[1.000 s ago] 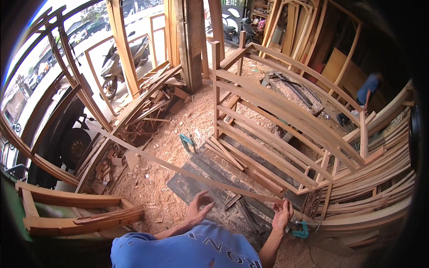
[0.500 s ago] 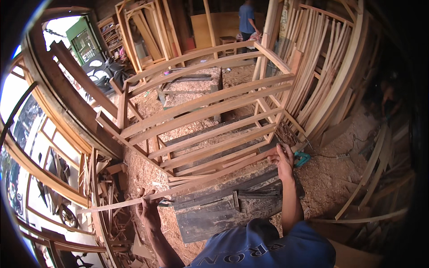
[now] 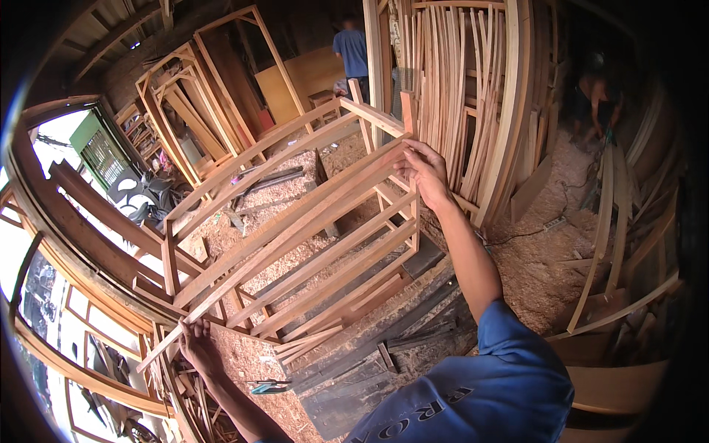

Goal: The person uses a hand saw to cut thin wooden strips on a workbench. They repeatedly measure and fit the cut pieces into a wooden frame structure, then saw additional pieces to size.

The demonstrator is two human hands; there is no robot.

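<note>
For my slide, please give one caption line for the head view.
Both hands, left and right, hold a long thin pale wooden strip against a curved slatted wooden frame.

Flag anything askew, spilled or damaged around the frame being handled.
Nothing looks damaged. Sawdust covers the floor thickly, and a teal-handled tool lies loose in it near the left hand. Both hands, with the right hand, hold one long strip against the curved wooden frame.

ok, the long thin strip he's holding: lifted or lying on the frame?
Lying on it. The wooden strip runs along the frame's top rail, left hand at its low end, right hand at the high end.
</note>
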